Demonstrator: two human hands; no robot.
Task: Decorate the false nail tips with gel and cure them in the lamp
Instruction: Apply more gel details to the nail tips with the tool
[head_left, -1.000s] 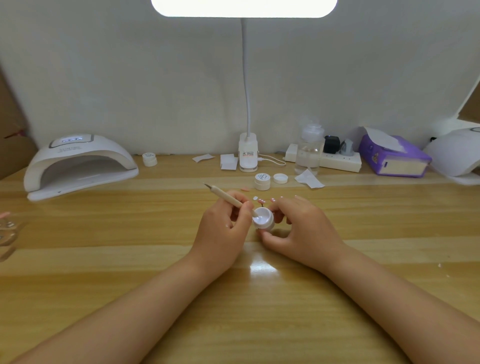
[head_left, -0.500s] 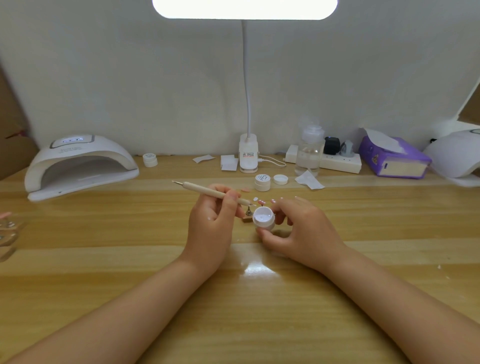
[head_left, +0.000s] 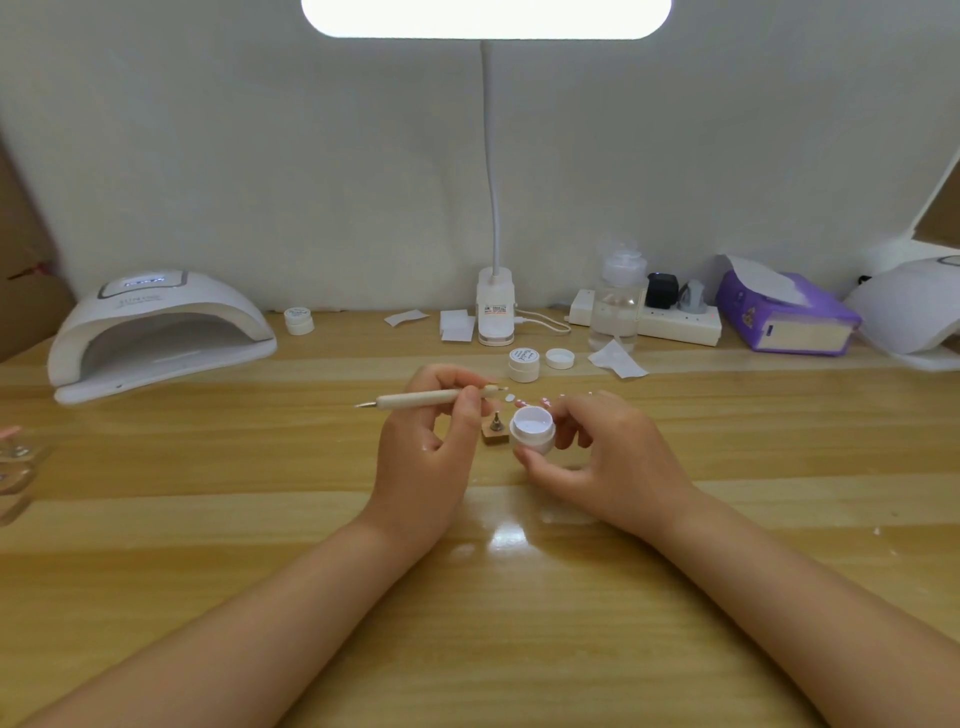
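Open gel pot (head_left: 531, 428) just above table (head_left: 208, 499), centre, w/ right hand (head_left: 605, 457) grip curled round it. Left hand (head_left: 423, 447) grip pinches dotting pen (head_left: 426, 399), held approx level. Small nail stand (head_left: 494, 434) betw. hands; loose nail tips (head_left: 515, 400) just behind. Curing lamp (head_left: 156, 332) far left.

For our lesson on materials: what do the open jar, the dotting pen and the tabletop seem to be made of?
Open jar: probably plastic, opaque white, smooth walls with a soft sheen.
Dotting pen: pale matte shaft, perhaps wood or plastic; its thin left tip looks like grey metal.
Tabletop: wood or wood-look laminate, with grain bands and a glossy finish that mirrors the lamp.
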